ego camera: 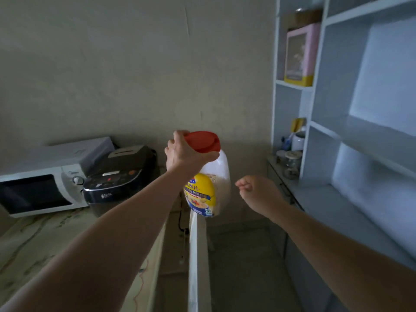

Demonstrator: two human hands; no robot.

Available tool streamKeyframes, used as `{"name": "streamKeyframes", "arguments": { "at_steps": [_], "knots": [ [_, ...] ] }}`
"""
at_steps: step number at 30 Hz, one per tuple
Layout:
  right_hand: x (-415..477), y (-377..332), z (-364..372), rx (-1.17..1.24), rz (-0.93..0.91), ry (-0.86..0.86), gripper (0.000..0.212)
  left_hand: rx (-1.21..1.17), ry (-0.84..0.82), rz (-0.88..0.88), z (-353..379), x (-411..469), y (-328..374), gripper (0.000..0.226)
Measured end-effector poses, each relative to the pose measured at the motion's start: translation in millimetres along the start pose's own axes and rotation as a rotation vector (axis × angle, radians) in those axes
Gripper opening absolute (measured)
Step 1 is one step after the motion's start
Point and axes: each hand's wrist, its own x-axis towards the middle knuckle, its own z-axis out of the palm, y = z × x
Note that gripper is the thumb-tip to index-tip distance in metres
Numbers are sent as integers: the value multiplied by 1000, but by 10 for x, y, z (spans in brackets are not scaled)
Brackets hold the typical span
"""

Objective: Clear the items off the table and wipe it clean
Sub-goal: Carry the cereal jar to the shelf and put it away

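My left hand (183,152) grips the red lid of a clear plastic jar (219,174) with a yellow label, holding it up in the air in front of the wall. The jar hangs between the marble-patterned counter (33,242) on the left and the white shelf unit (337,136) on the right. My right hand (258,192) floats just right of the jar with its fingers curled and nothing in it. The table itself is out of sight.
A white microwave (42,188) and a dark rice cooker (119,174) stand at the back of the counter. The shelf unit holds a pink and yellow tin (300,55), glass jars (291,163) and a white cup (298,140). A white rail (198,255) runs below the jar.
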Motion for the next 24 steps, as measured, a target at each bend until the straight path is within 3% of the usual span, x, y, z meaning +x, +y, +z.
{"name": "streamKeyframes", "arguments": {
  "at_steps": [12, 18, 24],
  "knots": [
    [-556, 895, -1189, -74, 138, 237, 30, -227, -155, 164, 1111, -451, 1341, 88],
    [-629, 1060, -1626, 76, 197, 392, 50, -372, -160, 266, 1359, -429, 2017, 84],
    [-427, 1147, -1921, 37, 150, 537, 56, -500, -194, 392, 1608, -219, 2626, 89]
  ]
}}
